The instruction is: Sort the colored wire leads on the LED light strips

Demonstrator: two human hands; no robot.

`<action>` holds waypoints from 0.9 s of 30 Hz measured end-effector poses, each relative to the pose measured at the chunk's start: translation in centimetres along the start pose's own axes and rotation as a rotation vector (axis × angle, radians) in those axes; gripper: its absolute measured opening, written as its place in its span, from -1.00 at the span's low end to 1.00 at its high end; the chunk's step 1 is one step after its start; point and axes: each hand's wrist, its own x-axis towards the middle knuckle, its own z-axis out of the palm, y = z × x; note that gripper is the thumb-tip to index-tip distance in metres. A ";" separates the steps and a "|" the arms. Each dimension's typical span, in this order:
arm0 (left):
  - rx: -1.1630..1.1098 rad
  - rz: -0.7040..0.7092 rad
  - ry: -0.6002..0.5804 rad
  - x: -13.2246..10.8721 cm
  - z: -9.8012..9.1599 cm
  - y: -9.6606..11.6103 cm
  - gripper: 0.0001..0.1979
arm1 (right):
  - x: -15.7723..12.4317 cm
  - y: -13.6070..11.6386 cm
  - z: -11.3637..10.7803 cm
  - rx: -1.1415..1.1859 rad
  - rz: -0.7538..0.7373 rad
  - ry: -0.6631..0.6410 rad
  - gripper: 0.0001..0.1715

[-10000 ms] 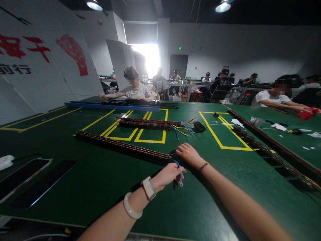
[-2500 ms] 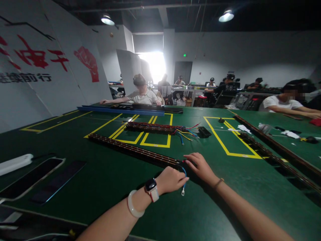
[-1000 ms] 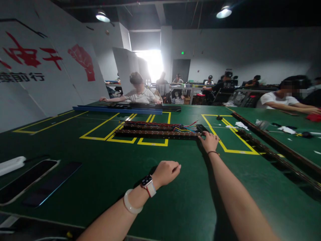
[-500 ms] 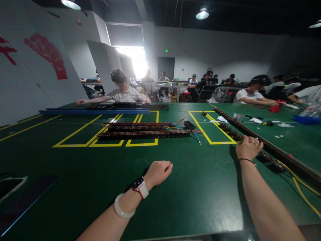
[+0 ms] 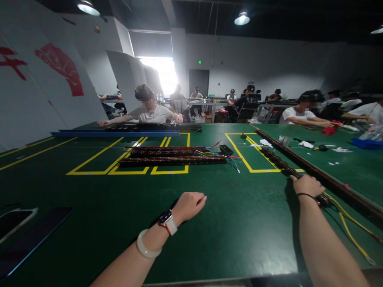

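Observation:
My right hand [image 5: 308, 186] is wrapped over the near part of a dark strip [image 5: 277, 160] with metal lines along it. From the strip's near end run yellow wires [image 5: 348, 233] with a ring terminal. Just beyond lies a longer dark rail [image 5: 335, 187], parallel to the strip. My left hand [image 5: 189, 205] rests on the green table with fingers curled in and nothing visible in them. Ahead of it are several dark strips [image 5: 173, 160] side by side, with red, blue and yellow wires at their right ends and a black box [image 5: 226, 149] close by.
Yellow tape outlines [image 5: 251, 159] mark the table [image 5: 227, 223]. A blue bar [image 5: 116, 133] lies along the far edge, where a person [image 5: 155, 113] sits. Dark flat panels [image 5: 38, 243] lie at near left. A blue tray [image 5: 368, 143] and scraps are at right.
My right hand has moved nearer and slightly right, and the dark strip with its yellow wires has shifted toward me. My left hand stays in place.

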 end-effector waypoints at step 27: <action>0.055 0.117 0.053 -0.2 -0.2 0.6 -0.62 | -15.0 -16.9 -6.3 0.474 -0.936 0.178 -0.52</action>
